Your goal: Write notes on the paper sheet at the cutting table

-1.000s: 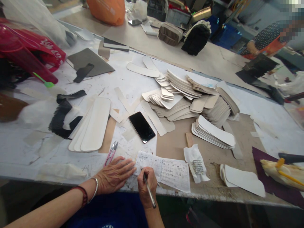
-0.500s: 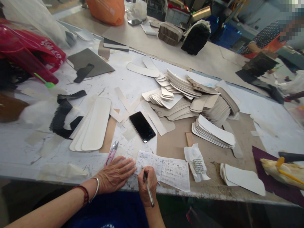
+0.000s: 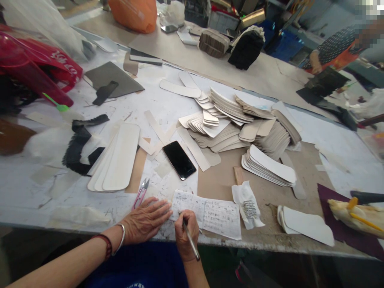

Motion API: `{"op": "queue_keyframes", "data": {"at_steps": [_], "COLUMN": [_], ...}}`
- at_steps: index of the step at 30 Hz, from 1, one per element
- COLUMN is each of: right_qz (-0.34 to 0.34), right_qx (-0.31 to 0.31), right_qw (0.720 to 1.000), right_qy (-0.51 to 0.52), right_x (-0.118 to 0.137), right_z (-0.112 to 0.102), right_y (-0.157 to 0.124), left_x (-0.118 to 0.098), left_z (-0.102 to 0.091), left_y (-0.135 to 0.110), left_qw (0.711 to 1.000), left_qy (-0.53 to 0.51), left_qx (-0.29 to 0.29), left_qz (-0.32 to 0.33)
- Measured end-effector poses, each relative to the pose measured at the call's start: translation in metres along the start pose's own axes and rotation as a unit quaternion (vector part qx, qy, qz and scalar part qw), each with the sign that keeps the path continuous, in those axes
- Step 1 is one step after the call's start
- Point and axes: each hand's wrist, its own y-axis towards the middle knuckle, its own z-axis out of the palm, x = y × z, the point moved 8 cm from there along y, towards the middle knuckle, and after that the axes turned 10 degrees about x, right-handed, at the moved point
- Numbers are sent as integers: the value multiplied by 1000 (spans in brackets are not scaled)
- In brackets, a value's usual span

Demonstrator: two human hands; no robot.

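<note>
My right hand (image 3: 186,234) is closed round a pen (image 3: 191,239), its tip down at the left page of an open notebook (image 3: 220,218) covered in handwriting. Flat on the table, my left hand (image 3: 147,221) has its fingers stretched out, with the fingertips at the notebook's left edge. Pink thread snips (image 3: 141,194) lie just beyond the left hand. A dark-screened phone (image 3: 180,160) rests above the notebook. To the notebook's right is a crumpled white paper (image 3: 248,205) with marks on it.
Stacks of pale, round-ended pieces (image 3: 231,108) spread over the table's middle. More white pieces (image 3: 120,158) lie fanned at left, near a red bag (image 3: 64,68). A purple sheet (image 3: 327,196) lies at right. Across the table, a person's hand (image 3: 315,62) is near dark material.
The pen's upper end has swung slightly to the right as my right hand shifts a little. My left hand stays in place. The other person's hand has moved slightly left.
</note>
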Motion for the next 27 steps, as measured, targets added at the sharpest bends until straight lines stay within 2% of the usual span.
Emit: {"op": "queue_keyframes", "data": {"at_steps": [4,8,17,27], "right_qz": [0,-1,-35,-34], "right_qx": [1,-6,6,20], "right_qw": [1000,1000,999,999], "right_qy": [12,5,-10,9], "right_x": [2,1,1,4], "right_z": [-5,-12,-5,-2], "right_y": [1,2,-1,5], "left_x": [-1,2,3,2], "left_z": [3,7,8,9], "left_y": [-1,-4,-3,-3], "left_qw": [1000,1000,1000,1000], "left_qy": [17,-12,-23,-17], "left_qx": [15,7,10,23], "left_qz": [7,-10,-2,-5]}}
